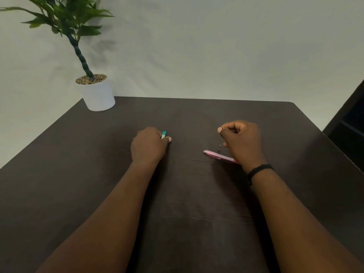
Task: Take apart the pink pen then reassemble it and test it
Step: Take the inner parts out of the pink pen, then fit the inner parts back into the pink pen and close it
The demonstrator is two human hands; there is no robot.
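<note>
The pink pen (218, 155) lies flat on the dark table, slanting down to the right, its far end hidden under my right hand (243, 142). A small grey part (219, 147) stands just above it, and a thin dark rod (201, 160) lies to its lower left. My right hand hovers over the pen with fingers curled; I cannot tell if it pinches anything. My left hand (148, 147) rests on the table, closed around a teal object (163, 134) whose tip sticks out past the fingers.
A white pot (98, 94) with a green plant stands at the table's far left corner. The dark table (177, 213) ends at a pale wall behind. A dark piece of furniture (348, 123) sits off the right edge.
</note>
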